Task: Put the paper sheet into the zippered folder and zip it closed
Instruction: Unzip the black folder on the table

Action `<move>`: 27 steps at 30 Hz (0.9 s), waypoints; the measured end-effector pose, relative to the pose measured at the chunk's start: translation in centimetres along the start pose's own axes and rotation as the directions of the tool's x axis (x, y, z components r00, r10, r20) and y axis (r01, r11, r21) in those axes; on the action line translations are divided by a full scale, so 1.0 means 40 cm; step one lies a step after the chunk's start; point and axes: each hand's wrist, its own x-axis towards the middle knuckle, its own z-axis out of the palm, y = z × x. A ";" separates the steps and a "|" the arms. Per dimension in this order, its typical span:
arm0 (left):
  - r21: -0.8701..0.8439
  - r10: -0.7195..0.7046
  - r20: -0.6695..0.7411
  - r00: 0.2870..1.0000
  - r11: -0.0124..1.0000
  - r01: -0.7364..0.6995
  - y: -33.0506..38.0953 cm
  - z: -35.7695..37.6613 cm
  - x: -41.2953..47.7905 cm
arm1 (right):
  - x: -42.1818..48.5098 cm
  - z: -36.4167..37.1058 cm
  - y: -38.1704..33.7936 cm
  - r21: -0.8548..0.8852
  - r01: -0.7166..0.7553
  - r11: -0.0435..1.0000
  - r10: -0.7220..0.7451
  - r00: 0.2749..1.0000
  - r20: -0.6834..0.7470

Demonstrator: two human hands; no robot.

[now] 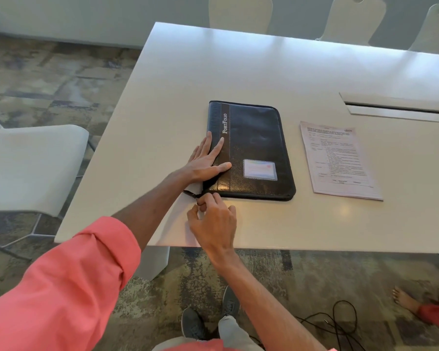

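A black zippered folder (256, 145) marked "PortFolio" lies flat and closed on the white table (162, 92). My left hand (205, 160) rests flat on its left spine edge, fingers spread. My right hand (213, 219) is at the folder's near left corner, thumb and forefinger pinched on the zipper pull (197, 196). The printed paper sheet (340, 160) lies on the table to the right of the folder, apart from it.
A slot with a raised flap (395, 107) is cut into the table at the back right. White chairs stand at the left (33, 163) and behind the table (240, 11). Black cables (340, 325) lie on the carpet beside another person's bare foot (403, 300).
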 end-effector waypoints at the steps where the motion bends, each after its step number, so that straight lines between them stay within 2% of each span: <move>1: -0.003 0.002 -0.008 1.000 1.000 -0.002 -0.001 0.002 0.000 | 0.002 -0.005 0.005 -0.003 0.001 1.000 -0.001 1.000 -0.004; 4: -0.007 0.013 -0.025 1.000 1.000 -0.013 -0.004 0.001 0.002 | 0.026 -0.028 0.028 0.015 -0.016 1.000 0.016 1.000 -0.020; 8: -0.070 0.020 -0.030 0.999 0.997 -0.022 -0.005 -0.006 0.001 | 0.098 -0.085 0.099 0.070 -0.048 0.996 0.057 0.990 -0.128; 12: -0.156 0.020 -0.002 1.000 0.988 -0.020 0.006 -0.011 0.006 | 0.202 -0.164 0.205 0.046 -0.187 0.981 0.192 0.952 -0.240; 16: -0.118 0.024 0.007 1.000 0.993 -0.023 0.013 -0.002 0.013 | 0.290 -0.228 0.310 -0.105 -0.402 0.910 0.387 0.912 -0.134; 19: -0.106 0.032 0.010 0.999 0.994 -0.031 0.019 0.011 0.016 | 0.319 -0.244 0.344 -0.209 -0.433 0.877 0.435 0.899 -0.039; 27: -0.084 0.043 0.030 0.999 0.996 -0.041 0.066 0.028 0.031 | 0.365 -0.282 0.399 -0.154 -0.508 0.847 0.506 0.861 -0.060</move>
